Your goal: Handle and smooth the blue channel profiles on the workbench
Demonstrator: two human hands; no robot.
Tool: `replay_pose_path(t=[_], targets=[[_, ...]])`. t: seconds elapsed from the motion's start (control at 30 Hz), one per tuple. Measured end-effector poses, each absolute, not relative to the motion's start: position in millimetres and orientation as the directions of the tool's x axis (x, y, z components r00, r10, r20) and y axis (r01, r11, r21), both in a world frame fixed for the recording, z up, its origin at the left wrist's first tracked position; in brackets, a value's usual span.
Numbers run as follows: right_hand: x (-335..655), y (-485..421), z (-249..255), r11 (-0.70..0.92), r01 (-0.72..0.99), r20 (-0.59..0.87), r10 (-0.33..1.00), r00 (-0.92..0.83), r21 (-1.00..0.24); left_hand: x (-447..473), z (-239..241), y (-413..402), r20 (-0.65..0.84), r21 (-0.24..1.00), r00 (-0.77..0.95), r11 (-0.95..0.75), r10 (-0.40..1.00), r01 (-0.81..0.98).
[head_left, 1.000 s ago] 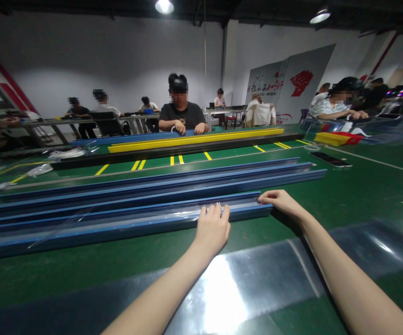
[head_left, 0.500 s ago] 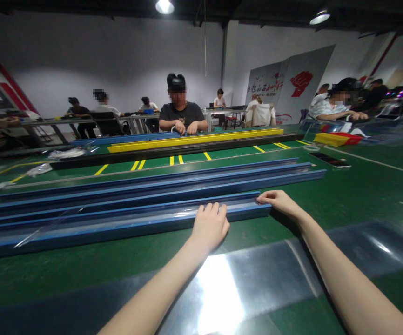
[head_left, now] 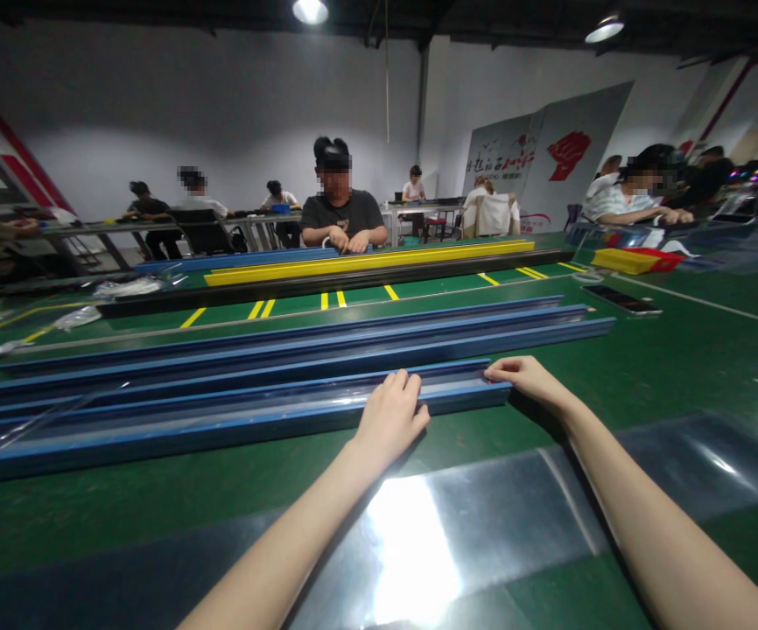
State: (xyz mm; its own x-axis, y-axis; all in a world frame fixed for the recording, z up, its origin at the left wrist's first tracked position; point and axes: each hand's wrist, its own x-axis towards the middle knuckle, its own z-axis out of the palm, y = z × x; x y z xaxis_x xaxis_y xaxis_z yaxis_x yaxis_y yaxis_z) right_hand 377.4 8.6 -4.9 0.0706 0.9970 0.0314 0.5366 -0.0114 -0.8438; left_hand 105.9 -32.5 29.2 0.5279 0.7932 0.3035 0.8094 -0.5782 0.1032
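Note:
My left hand point(head_left: 392, 407) lies over the nearest blue U-shaped channel point(head_left: 235, 435), its fingers extended into the trough. A clear plastic strip point(head_left: 343, 402) lies along the inside of this channel. Towards the left, a loose edge of clear plastic point(head_left: 44, 423) stands up across the rims. At the channel's right end my right hand point(head_left: 523, 378) is closed in a pinch. Its fingertips sit at the end of the strip; whether they also grip the channel floor I cannot tell.
More blue channels point(head_left: 418, 339) lie just behind. A wide clear sheet point(head_left: 510, 507) lies in front of me on the green table point(head_left: 700, 367). Farther off are a yellow channel point(head_left: 379, 262), a black channel point(head_left: 326, 284), a phone point(head_left: 621, 299) and a person point(head_left: 343, 214) across the table.
My left hand has slid slightly left along the channel. The loose edge of clear plastic at the left has shifted further left. My right hand stays at the channel's end.

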Motion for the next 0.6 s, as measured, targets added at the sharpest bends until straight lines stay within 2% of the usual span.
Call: replay_pose_path(t=[0.33,0.6], targets=[[374,6,2,-0.016,0.535,0.022,0.998,0.064,-0.845,100,31,-26,0.257,0.263,0.535,-0.591,0.805,0.762],[371,4,6,-0.035,0.519,0.003,0.997,0.072,-0.854,100,31,-26,0.249,0.23,0.541,-0.592,0.803,0.772]])
